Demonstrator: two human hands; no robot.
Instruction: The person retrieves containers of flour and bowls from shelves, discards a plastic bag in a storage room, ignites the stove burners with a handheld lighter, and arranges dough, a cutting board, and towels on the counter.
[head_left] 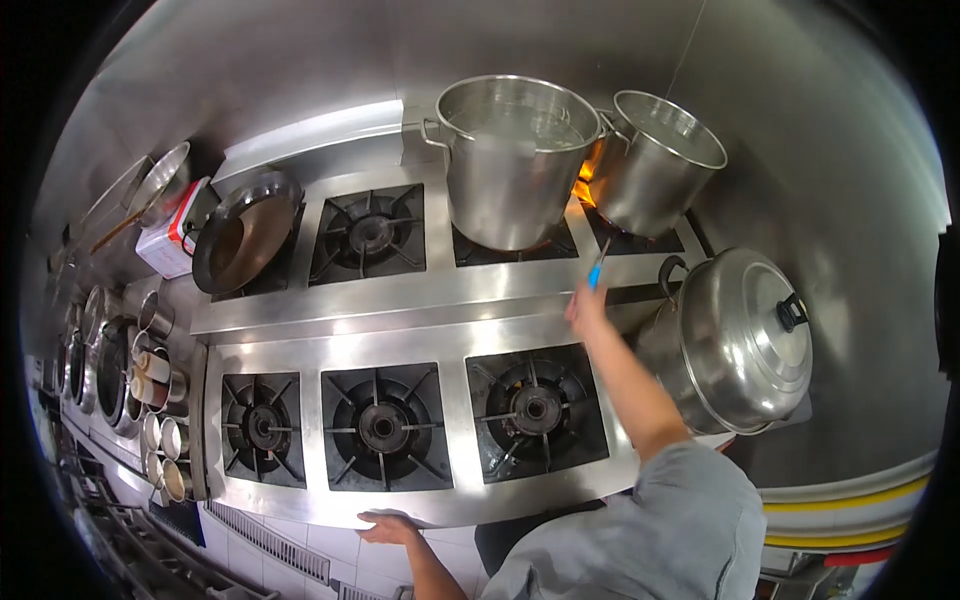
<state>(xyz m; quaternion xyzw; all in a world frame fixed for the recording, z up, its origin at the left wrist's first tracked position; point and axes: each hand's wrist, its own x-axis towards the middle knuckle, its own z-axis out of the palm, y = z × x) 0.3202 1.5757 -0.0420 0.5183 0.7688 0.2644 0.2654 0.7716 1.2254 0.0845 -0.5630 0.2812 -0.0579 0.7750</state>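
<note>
R hand [585,303] is out over the far R part of the steel stove [415,345], fingers narrow, wrapped round the blue handle of a stick lighter [594,275]; hand a bit blurred. Lighter's thin stem points away from the person, tip near the far R burner [640,245], approx. at the near side of the smaller stockpot [650,178] on it. Orange flame [588,183] shows in the gap betw. that pot & the larger stockpot [515,195] just to its L, w/ clear liquid in the larger one.

L hand [388,527] is low at the stove's near edge, fingers fairly wide, thumb apart; can't tell if it touches the edge.

Near row, L to R: L burner [262,425], mid burner [384,428], R burner [536,408], all w/ black grates. Far row: wok [250,240] tilted at far L, then a bare burner [372,233], then the 2 stockpots. R of stove: big lidded pot [700,345], domed lid w/ black knob [792,313], near the R forearm. Far L: red-and-white tin [165,250], steel bowl [168,185] beside/above it. Sm. metal cups [175,440] stand on the L surface.
</note>
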